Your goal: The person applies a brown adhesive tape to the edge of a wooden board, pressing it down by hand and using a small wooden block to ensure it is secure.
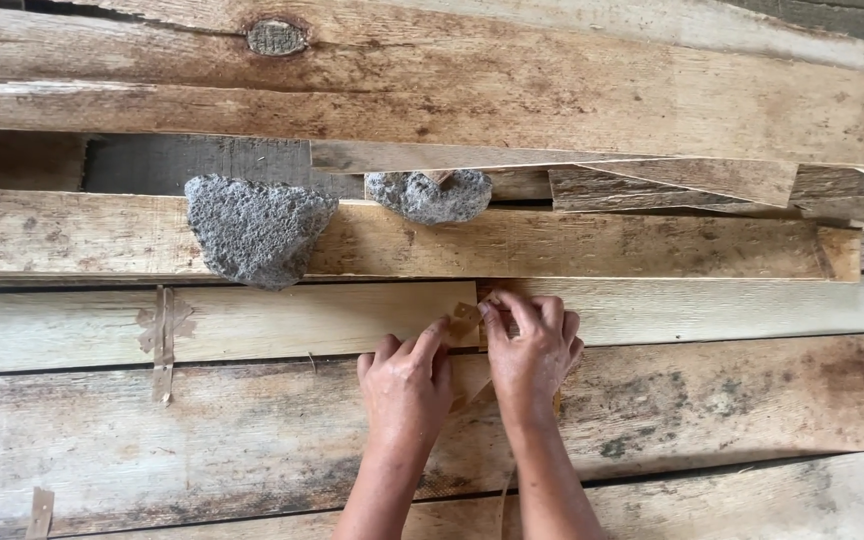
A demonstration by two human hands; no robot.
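Left hand (407,385) beside right hand (532,350), pinching

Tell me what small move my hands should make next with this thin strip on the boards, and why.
Probably press the thin strip flat: both the left hand and right hand pinch its end at the seam between two pale boards, and it looks slightly raised.

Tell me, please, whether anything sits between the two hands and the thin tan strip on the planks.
Nothing visible does: the left hand and right hand already pinch the thin tan strip. The grey triangular stone lies apart, higher up.
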